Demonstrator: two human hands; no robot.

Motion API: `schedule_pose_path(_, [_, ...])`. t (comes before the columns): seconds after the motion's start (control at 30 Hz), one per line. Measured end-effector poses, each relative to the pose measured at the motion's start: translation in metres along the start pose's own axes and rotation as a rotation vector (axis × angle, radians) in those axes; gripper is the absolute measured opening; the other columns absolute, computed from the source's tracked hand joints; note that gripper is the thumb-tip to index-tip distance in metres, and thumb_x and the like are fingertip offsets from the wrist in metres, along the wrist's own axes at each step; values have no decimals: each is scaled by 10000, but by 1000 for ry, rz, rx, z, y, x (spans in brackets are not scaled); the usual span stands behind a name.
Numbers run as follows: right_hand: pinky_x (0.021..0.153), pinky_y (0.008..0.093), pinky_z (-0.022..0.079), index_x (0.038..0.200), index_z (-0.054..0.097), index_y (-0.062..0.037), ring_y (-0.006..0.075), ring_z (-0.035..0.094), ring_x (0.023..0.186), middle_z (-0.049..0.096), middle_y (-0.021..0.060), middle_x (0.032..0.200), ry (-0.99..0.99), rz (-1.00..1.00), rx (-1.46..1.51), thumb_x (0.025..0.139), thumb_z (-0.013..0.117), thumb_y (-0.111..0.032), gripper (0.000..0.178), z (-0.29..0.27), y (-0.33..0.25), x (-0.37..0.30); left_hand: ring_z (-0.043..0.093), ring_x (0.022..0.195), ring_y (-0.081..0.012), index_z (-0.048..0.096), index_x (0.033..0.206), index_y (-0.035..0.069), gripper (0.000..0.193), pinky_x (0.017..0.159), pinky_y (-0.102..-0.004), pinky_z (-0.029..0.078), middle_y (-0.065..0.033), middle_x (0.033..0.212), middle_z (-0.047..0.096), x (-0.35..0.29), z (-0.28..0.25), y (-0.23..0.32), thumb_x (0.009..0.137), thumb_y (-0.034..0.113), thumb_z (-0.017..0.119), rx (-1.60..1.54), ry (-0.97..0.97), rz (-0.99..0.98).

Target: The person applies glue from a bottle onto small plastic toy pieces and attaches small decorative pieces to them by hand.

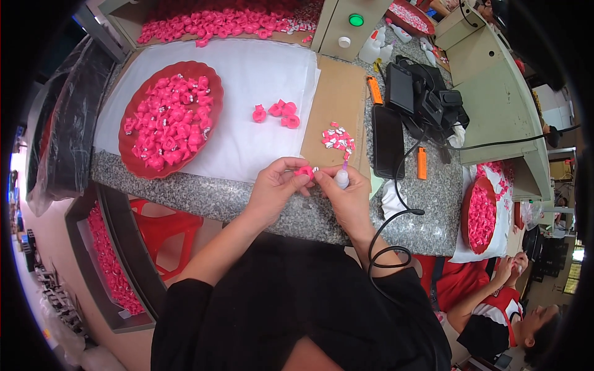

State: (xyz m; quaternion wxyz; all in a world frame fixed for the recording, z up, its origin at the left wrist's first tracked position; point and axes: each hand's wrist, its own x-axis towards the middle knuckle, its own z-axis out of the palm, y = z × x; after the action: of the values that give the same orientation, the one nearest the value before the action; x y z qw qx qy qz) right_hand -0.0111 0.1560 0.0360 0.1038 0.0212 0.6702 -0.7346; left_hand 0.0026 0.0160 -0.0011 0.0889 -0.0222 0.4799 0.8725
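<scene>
My left hand pinches a small pink moulded piece above the front edge of the table. Close against it, the fingertips of my right hand hold a tiny white part. That same hand also grips a small white squeeze bottle with a thin purple nozzle pointing away from me. Just beyond the nozzle lies a pile of small pink and white parts on brown cardboard. Several loose pink pieces rest on the white cloth, left of the cardboard.
A red scalloped tray heaped with pink pieces stands at the left. Farther right are a black phone, orange lighters, black devices with cables, and a looping black cable. A co-worker sits at the right beside another tray.
</scene>
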Motion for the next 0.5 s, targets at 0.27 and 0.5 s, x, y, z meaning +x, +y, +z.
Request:
schedule_pose_path(0.27, [528,184,420,775,599,13,57,536,614,602,46,680,6,-120,-210,763,616,-67,82,1,8,-3,557,710,-113,490,1008,-11,212,576,-213,454,-77,829,589,-2,0,-2,806,19,549,18,10,7])
schedule_pose_path(0.5, [481,205,414,796,577,-27,82,508,557,571,26,685,-117,273,224,768,637,-164,152,-6,10,6,533,649,-92,513,994,-21,200,544,-197,438,-63,804,582,-2,-4,3,802,19,553,-54,-30,-47])
